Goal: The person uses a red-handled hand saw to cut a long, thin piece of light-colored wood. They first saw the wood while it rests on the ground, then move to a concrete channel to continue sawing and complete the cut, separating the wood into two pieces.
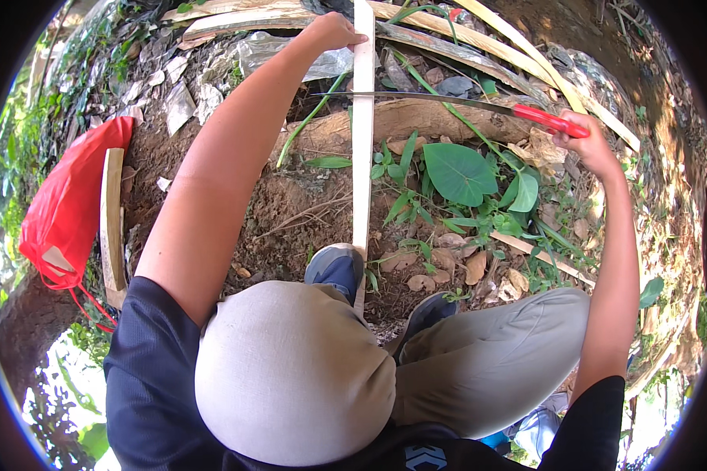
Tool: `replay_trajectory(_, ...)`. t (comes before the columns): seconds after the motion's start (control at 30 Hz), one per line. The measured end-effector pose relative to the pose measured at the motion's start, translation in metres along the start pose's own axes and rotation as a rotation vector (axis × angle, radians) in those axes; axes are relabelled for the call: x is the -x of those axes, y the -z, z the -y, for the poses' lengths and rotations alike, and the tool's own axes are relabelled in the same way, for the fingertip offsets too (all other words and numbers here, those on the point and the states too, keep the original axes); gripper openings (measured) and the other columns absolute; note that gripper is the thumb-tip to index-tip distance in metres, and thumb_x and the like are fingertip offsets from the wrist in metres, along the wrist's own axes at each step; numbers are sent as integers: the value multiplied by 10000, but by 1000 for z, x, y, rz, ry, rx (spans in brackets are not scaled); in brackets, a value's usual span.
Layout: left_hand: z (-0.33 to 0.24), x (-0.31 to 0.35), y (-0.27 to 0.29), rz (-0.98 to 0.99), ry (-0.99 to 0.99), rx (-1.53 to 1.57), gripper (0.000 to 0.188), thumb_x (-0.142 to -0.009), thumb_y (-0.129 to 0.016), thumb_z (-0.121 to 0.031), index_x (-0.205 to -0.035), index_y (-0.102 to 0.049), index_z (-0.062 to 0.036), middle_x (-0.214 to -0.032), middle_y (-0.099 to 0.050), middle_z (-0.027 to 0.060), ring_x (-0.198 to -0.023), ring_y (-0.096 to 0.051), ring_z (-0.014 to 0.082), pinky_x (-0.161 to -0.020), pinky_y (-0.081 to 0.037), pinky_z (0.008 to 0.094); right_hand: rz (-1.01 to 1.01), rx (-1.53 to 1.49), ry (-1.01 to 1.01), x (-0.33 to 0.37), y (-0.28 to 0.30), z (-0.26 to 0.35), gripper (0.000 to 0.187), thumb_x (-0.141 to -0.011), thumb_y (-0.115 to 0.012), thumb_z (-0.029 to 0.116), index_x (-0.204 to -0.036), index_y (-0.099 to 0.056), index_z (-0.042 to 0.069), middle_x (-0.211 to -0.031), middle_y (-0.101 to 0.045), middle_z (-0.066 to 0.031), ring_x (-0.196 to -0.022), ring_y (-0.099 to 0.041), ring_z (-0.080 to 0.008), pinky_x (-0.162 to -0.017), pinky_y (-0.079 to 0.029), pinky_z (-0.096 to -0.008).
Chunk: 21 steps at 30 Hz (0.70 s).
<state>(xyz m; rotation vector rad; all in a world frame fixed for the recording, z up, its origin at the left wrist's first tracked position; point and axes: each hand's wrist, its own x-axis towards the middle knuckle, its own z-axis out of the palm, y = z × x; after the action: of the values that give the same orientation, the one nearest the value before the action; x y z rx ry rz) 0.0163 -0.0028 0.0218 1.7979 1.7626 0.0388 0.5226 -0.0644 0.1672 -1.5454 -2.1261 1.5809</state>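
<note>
A long pale wooden slat (363, 165) runs from the far edge of the view down to my blue-grey shoe (337, 271). My left hand (331, 33) is closed at the slat's left edge near its far end, the thumb against the wood; some fingers are hidden. In my right hand (587, 145) is the red handle of a handsaw (543, 119), the fingers wrapped round it. Its thin dark blade points left and lies across the slat, a little nearer to me than my left hand. The blade tip reaches past the slat's left side.
A thick log (424, 118) lies crosswise beneath the slat. More wooden strips (518, 59) curve along the far side. A red drawstring bag (75, 204) and a short wood piece (112, 220) lie at left. Green leaves (459, 173) grow to the slat's right, among dry leaves and soil.
</note>
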Motion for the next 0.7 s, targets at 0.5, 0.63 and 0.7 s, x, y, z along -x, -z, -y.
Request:
replay_trajectory(0.5, -2, 4, -6, -13, 32, -50, 444, -820, -750, -562, -904, -808, -130, -816, -766, 38, -787, -707, 184, -759, -556, 348, -18, -97, 15, -17, -13, -13, 137, -771, -578, -98, -767, -539, 33, -790, -557, -15, -773, -561, -118, -775, -489, -275)
replay_trajectory(0.63, 9, 1, 4, 62, 6, 98, 424, -795, -793, -545, -827, -798, -122, -687, -691, -13, -574, -544, 94, -556, -447, 291, -38, -59, 33, -21, -15, 3, 148, -756, -582, -101, -749, -528, 37, -770, -548, -17, -761, -564, -119, -799, -511, -288)
replay_trajectory(0.7, 4, 5, 12, 73, 1, 110, 443, -795, -787, -558, -794, -784, -115, -655, -666, -16, -551, -505, 91, -538, -423, 296, 17, -35, 26, -13, -11, 4, 159, -769, -626, -68, -748, -520, 48, -777, -557, -13, -772, -564, -116, -818, -508, -288)
